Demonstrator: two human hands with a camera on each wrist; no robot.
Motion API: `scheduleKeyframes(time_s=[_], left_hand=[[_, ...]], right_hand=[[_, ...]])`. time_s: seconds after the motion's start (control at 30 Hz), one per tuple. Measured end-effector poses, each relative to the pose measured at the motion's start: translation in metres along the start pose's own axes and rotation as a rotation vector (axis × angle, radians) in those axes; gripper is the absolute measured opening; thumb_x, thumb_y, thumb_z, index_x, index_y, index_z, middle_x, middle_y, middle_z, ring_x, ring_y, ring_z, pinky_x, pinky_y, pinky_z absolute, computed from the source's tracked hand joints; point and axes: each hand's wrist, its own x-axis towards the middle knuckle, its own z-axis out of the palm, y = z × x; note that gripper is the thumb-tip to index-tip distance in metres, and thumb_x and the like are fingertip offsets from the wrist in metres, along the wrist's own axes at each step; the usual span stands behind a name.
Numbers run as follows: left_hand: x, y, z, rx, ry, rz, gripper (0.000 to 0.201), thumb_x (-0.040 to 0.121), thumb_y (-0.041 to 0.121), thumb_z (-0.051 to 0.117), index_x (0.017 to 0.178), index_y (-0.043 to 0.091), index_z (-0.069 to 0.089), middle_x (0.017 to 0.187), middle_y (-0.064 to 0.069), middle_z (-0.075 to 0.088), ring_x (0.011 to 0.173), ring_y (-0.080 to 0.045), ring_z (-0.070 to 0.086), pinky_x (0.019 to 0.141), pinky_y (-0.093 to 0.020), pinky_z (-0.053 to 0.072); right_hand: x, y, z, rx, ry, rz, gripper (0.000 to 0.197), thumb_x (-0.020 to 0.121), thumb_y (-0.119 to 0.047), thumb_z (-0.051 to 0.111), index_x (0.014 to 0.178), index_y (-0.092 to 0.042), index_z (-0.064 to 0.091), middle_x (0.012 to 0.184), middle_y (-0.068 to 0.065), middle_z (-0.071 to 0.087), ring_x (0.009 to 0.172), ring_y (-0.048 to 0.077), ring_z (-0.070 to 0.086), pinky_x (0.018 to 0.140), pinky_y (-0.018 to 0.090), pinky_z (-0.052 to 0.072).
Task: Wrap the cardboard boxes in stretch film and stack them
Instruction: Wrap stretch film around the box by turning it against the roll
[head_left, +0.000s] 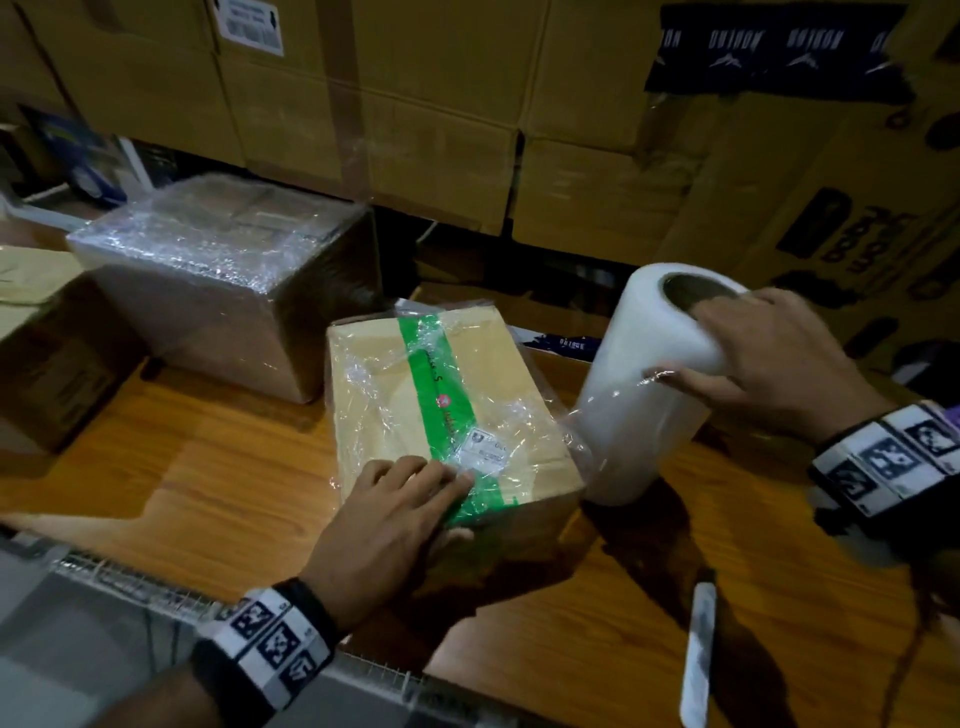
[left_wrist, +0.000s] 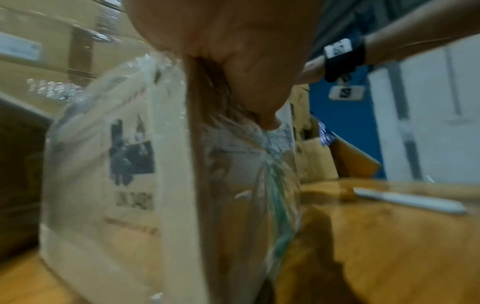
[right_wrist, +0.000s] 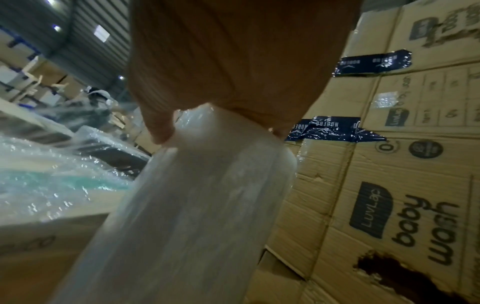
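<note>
A small cardboard box (head_left: 447, 395) with a green tape strip stands in the middle of the wooden table (head_left: 208, 467), its top and sides under loose stretch film. My left hand (head_left: 410, 499) holds its near corner, fingers flat on the top and thumb down the front face. In the left wrist view the thumb (left_wrist: 262, 107) presses bunched film against the box (left_wrist: 116, 185). My right hand (head_left: 753, 353) grips the top of the white film roll (head_left: 644, 405) upright just right of the box, fingers in the core. A film sheet runs from the roll (right_wrist: 194, 205) to the box.
A larger film-wrapped box (head_left: 223, 280) sits at the back left, and a bare brown box (head_left: 47, 353) is at the left edge. A white knife-like tool (head_left: 698, 654) lies near the front right. Stacked cartons (head_left: 467, 104) wall off the back and right.
</note>
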Motion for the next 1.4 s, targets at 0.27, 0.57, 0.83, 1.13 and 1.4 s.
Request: scheduleKeyframes(time_s=[0.27, 0.57, 0.83, 1.13, 1.4], left_hand=[[0.009, -0.028, -0.027, 0.027, 0.031, -0.004, 0.056, 0.102, 0.07, 0.038, 0.12, 0.024, 0.066, 0.118, 0.004, 0.063, 0.121, -0.021, 0.054, 0.108, -0.045, 0.037], [0.056, 0.075, -0.011, -0.087, 0.034, -0.292, 0.083, 0.089, 0.064, 0.057, 0.154, 0.018, 0.035, 0.152, -0.013, 0.04, 0.135, -0.03, 0.043, 0.113, -0.05, 0.041], [0.113, 0.088, 0.001, 0.184, -0.174, -0.458, 0.087, 0.088, 0.085, 0.035, 0.133, 0.012, 0.037, 0.127, -0.015, 0.038, 0.113, -0.033, 0.041, 0.095, -0.052, 0.041], [0.047, 0.063, 0.008, -0.018, 0.048, -0.307, 0.057, 0.087, 0.073, 0.048, 0.111, 0.021, 0.053, 0.113, -0.006, 0.049, 0.104, -0.024, 0.046, 0.089, -0.048, 0.046], [0.046, 0.058, 0.009, -0.027, 0.014, -0.396, 0.082, 0.08, 0.078, 0.044, 0.144, 0.026, 0.05, 0.131, -0.015, 0.048, 0.115, -0.031, 0.05, 0.09, -0.051, 0.047]], right_hand=[[0.012, -0.021, 0.016, 0.054, 0.038, 0.134, 0.099, 0.079, -0.088, 0.04, 0.136, -0.007, 0.053, 0.123, 0.016, 0.066, 0.114, 0.035, 0.061, 0.112, 0.055, 0.036], [0.007, -0.014, 0.004, 0.198, -0.059, 0.082, 0.067, 0.085, -0.056, 0.048, 0.132, -0.008, 0.046, 0.114, 0.012, 0.061, 0.111, 0.034, 0.056, 0.115, 0.051, 0.031], [0.006, -0.009, -0.001, 0.216, -0.148, 0.072, 0.07, 0.082, -0.055, 0.047, 0.136, -0.011, 0.042, 0.115, 0.009, 0.057, 0.114, 0.032, 0.053, 0.115, 0.05, 0.03], [0.001, -0.023, 0.013, 0.03, 0.027, 0.157, 0.08, 0.09, -0.076, 0.043, 0.134, -0.011, 0.056, 0.118, 0.015, 0.07, 0.106, 0.035, 0.065, 0.1, 0.051, 0.047], [-0.006, -0.002, -0.002, 0.105, -0.121, 0.044, 0.08, 0.095, -0.063, 0.054, 0.155, -0.013, 0.037, 0.148, 0.015, 0.054, 0.133, 0.034, 0.052, 0.11, 0.049, 0.042]])
